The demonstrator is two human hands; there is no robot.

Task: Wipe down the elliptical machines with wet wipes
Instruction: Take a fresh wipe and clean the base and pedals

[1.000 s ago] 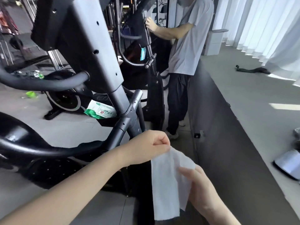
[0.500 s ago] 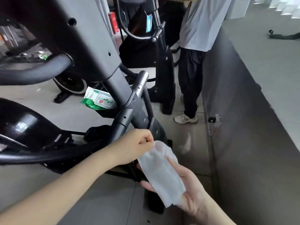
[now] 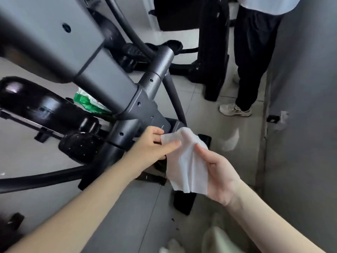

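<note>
A white wet wipe (image 3: 187,163) hangs between both my hands, low in front of the grey elliptical machine (image 3: 102,83). My left hand (image 3: 153,145) pinches the wipe's upper left corner between thumb and fingers. My right hand (image 3: 218,172) holds the wipe from the right, its thumb on top and its fingers hidden under the cloth. Both hands hover beside the machine's lower grey joint (image 3: 145,110), not touching it. A green-and-white pack of wipes (image 3: 87,102) lies on the machine behind the column.
Another person in dark trousers (image 3: 253,52) and a pale sneaker (image 3: 235,109) stands at the upper right by a second black machine (image 3: 213,52). A dark grey wall (image 3: 302,125) runs along the right. Black foot pedal (image 3: 80,145) and curved arms sit at left. Pale tiled floor lies below.
The view tipped further down and closer to the machine's base. My hands moved toward the lower joint, and the wipe opened out more between them.
</note>
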